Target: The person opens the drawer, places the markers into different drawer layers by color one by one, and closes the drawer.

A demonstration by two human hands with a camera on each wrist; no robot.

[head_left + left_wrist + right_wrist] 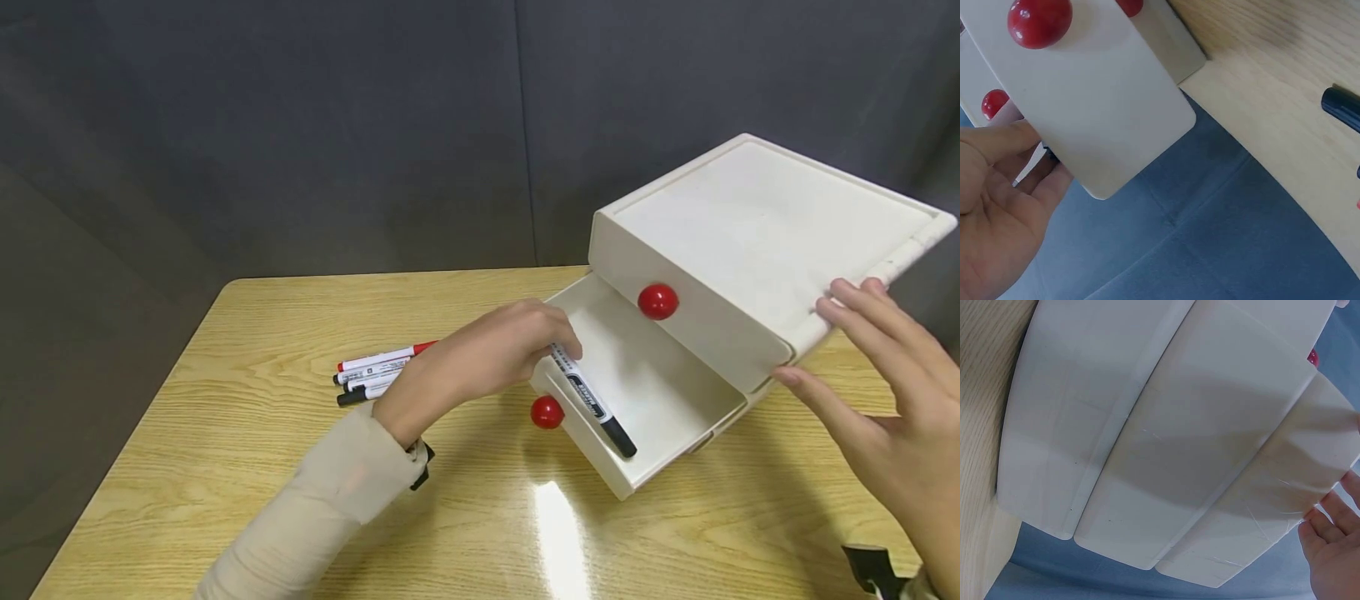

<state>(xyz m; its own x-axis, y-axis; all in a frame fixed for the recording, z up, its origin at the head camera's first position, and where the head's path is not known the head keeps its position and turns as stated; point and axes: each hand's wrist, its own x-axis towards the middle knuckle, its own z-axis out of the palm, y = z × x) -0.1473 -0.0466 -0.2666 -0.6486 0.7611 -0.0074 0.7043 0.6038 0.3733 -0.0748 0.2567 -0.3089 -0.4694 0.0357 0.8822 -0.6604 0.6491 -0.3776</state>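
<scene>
A white drawer box point(780, 225) with red ball knobs stands angled on the right of the table, one drawer point(667, 383) pulled out. Over this drawer my left hand point(502, 350) pinches a white marker point(588, 396) with a black cap. The capped end slants down inside, by the drawer's front wall. In the left wrist view, the drawer front covers part of the marker and fingers. My right hand point(900, 392) rests its fingertips on the box's top side edge, thumb near the front corner. The right wrist view shows its fingers point(1329, 519) fairly straight against that edge.
Several markers lie together on the wooden table point(247, 433) left of the box, among them a red-capped marker point(382, 357) and a black-capped marker point(360, 395). My left forearm partly covers them. A dark cloth point(337, 150) hangs behind the table.
</scene>
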